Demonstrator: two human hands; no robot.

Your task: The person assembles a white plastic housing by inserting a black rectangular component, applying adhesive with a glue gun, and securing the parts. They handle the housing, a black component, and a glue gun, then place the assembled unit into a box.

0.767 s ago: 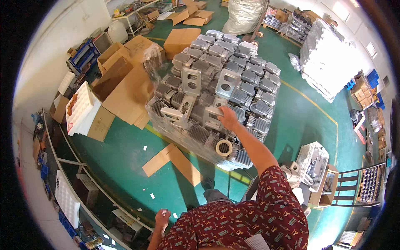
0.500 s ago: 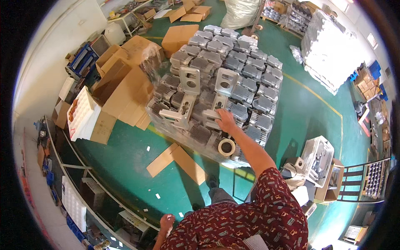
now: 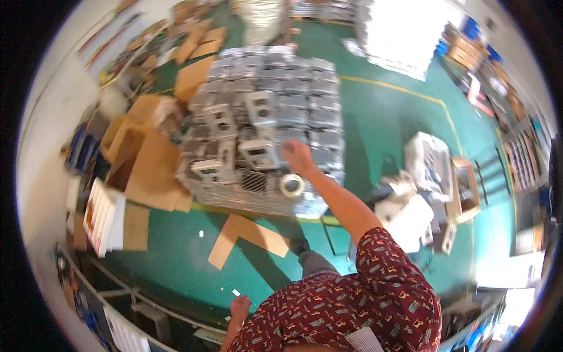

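Observation:
My right hand (image 3: pixel 298 157) reaches over a pallet-sized stack of finned grey metal housings (image 3: pixel 324 104). It is just right of a pale metal bracket (image 3: pixel 251 146) with cut-out openings, seemingly apart from it; motion blur smears its fingers. Farther left on the stack stands a similar bracket (image 3: pixel 212 170), with upright plates and round holes. A roll of tape (image 3: pixel 292 185) lies at the stack's near edge, below my right hand. Low beside my body hangs my left hand (image 3: pixel 239 307), fingers curled in; what they hold, if anything, is hidden.
Opened cardboard boxes (image 3: pixel 146 167) crowd the stack's left side. An L-shaped cardboard piece (image 3: pixel 249 232) lies on the green floor before my feet. To the right stand a white crate (image 3: pixel 428 158) and a cardboard box (image 3: pixel 466 190). A metal-framed rack (image 3: pixel 111 281) runs along the lower left.
The view has turned to the right and blurred. My right hand has come off the near bracket and moved to its right. My left hand still hangs low.

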